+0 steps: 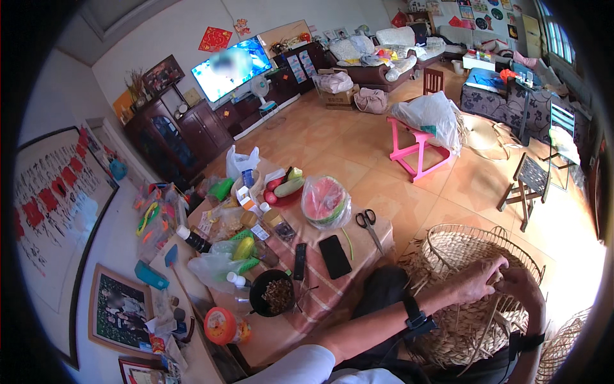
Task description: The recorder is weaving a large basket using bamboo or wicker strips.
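A large woven straw basket (pixel 460 323) stands at my lap, with a bare wire frame (pixel 457 232) along its far rim and loose straw ends sticking out. My left hand (pixel 481 280) reaches across the basket, its fingers closed in a pinch near the right side of the rim. Right beside it, my right hand (pixel 519 285) is closed too, fingertips meeting those of the left. A pale bit that looks like a straw strand shows between them; the fingers hide most of it. Dark bands circle both wrists.
On the table (pixel 313 301) left of me lie scissors (pixel 368 225), a black phone (pixel 334 257), a remote (pixel 299 261), a dark bowl of brown pieces (pixel 276 293) and wrapped watermelon (pixel 325 203). Beyond the basket are a folding stool (pixel 526 185) and a pink stool (pixel 416 150).
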The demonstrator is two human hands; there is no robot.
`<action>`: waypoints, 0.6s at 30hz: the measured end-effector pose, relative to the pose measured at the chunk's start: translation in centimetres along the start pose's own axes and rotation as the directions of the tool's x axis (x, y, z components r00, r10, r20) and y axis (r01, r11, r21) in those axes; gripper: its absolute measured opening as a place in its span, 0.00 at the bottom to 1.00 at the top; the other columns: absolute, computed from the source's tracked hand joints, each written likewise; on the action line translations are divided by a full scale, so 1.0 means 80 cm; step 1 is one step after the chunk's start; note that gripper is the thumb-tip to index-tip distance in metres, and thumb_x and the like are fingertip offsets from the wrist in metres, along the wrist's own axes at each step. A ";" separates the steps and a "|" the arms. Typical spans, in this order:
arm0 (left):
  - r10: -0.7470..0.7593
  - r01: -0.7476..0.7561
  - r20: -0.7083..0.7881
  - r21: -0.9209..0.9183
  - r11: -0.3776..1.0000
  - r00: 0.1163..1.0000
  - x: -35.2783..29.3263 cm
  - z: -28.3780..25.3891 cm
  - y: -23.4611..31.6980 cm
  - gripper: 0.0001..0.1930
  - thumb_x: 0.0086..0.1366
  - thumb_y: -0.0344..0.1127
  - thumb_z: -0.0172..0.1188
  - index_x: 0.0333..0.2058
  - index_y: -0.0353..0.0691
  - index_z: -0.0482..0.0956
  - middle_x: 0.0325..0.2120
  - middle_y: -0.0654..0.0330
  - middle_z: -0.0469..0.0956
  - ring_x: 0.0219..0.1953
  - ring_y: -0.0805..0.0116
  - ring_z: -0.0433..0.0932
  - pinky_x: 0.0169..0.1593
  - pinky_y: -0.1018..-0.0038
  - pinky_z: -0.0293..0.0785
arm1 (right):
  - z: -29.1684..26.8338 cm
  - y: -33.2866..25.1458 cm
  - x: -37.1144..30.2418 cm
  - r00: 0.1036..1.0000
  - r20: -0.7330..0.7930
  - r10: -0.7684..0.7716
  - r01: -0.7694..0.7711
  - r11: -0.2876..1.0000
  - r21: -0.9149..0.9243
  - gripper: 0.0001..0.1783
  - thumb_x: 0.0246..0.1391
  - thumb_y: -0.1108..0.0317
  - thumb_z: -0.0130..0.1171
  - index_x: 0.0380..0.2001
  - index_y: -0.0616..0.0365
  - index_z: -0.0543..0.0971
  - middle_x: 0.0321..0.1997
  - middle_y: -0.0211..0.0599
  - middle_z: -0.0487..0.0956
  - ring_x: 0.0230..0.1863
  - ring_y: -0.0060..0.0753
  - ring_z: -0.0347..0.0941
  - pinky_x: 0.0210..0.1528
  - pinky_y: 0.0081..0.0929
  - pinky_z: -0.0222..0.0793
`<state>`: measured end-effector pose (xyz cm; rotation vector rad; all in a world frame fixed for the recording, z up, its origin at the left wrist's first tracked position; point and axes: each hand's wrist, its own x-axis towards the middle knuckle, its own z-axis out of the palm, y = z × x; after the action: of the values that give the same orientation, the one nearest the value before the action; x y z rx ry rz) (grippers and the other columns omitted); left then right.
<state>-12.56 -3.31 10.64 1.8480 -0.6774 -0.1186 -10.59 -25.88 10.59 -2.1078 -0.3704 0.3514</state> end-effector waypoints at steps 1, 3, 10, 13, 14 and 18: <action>0.008 -0.008 0.009 0.044 0.999 1.000 -0.001 0.003 -0.004 0.29 0.57 0.24 0.68 0.56 0.38 0.66 0.33 0.55 0.74 0.37 0.60 0.79 0.44 0.62 0.77 | -0.002 0.003 0.003 1.000 0.001 0.000 0.000 1.000 -0.003 0.09 0.50 0.68 0.68 0.29 0.65 0.84 0.18 0.27 0.77 0.25 0.15 0.69 0.28 0.26 0.66; 0.012 -0.014 0.024 0.088 0.996 1.000 -0.006 0.014 -0.018 0.32 0.56 0.25 0.70 0.58 0.37 0.66 0.33 0.53 0.75 0.39 0.57 0.79 0.45 0.61 0.77 | -0.001 0.007 0.008 0.993 0.094 0.069 -0.073 0.997 0.041 0.08 0.50 0.69 0.67 0.29 0.64 0.83 0.19 0.27 0.76 0.26 0.16 0.70 0.30 0.25 0.67; -0.049 0.099 -0.099 0.590 0.801 0.994 -0.027 0.047 -0.038 0.49 0.51 0.42 0.77 0.62 0.20 0.57 0.31 0.47 0.79 0.37 0.48 0.81 0.42 0.60 0.77 | -0.006 0.017 0.018 0.981 0.006 0.195 -0.195 0.981 -0.024 0.09 0.50 0.70 0.67 0.24 0.65 0.80 0.17 0.34 0.75 0.24 0.25 0.74 0.28 0.33 0.68; -0.085 0.165 -0.174 0.518 0.839 0.981 -0.017 0.043 -0.043 0.38 0.50 0.42 0.77 0.53 0.26 0.70 0.30 0.47 0.81 0.37 0.48 0.82 0.42 0.59 0.77 | -0.013 0.072 0.027 0.942 -0.277 -0.190 0.025 0.862 -0.505 0.06 0.46 0.74 0.64 0.24 0.64 0.77 0.20 0.47 0.75 0.23 0.44 0.74 0.30 0.40 0.67; -0.147 0.175 -0.098 0.411 0.894 0.984 -0.014 0.033 -0.040 0.31 0.49 0.42 0.77 0.46 0.30 0.75 0.29 0.48 0.81 0.37 0.49 0.82 0.42 0.59 0.77 | -0.013 0.068 0.024 0.921 -0.258 -0.292 0.089 0.802 -0.591 0.06 0.44 0.75 0.63 0.23 0.65 0.76 0.22 0.49 0.76 0.26 0.52 0.75 0.31 0.42 0.67; -0.183 0.180 -0.017 0.293 0.939 0.983 -0.010 0.022 -0.022 0.15 0.46 0.37 0.76 0.31 0.37 0.83 0.27 0.52 0.82 0.38 0.51 0.83 0.45 0.57 0.77 | -0.008 0.077 0.030 0.852 -0.229 -0.471 0.169 0.660 -0.732 0.03 0.44 0.76 0.61 0.25 0.64 0.77 0.25 0.52 0.77 0.35 0.63 0.76 0.35 0.46 0.68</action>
<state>-13.26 -3.96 8.20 2.1976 -0.5524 -0.1553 -7.34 -28.59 5.44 -2.6905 -0.7074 -0.5402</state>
